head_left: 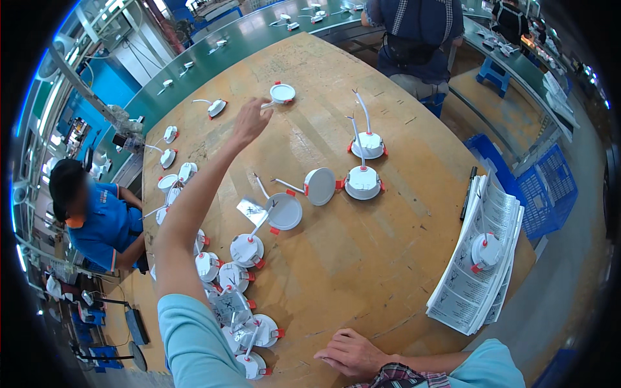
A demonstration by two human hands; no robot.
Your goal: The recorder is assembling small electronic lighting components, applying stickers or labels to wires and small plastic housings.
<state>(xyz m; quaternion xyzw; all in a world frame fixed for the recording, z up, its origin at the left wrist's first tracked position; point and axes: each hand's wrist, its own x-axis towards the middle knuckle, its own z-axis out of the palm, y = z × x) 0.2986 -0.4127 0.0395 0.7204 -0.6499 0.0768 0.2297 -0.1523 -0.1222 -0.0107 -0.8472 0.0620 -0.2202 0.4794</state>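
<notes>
My left hand [251,123] stretches far across the table, its fingers closed at the white cable of a round white downlight [283,94] with red clips. Close to the table's near edge, my right hand [352,354] rests on the wood, fingers loosely laid out and holding nothing. In the middle, a downlight lying face up [284,211] and a tilted downlight [320,186] are beside two upright ones, a nearer downlight [362,183] and a farther downlight [367,145], with cables pointing up. Several more downlights [247,250] crowd the left side, partly hidden by my left arm.
A paper stack [475,258] lies at the right, with a downlight [485,251] on it and a black marker [468,193] beside it. Blue crates [546,191] stand past the right edge. A green conveyor [252,29] runs behind. One person [103,220] is at left, another [417,45] beyond.
</notes>
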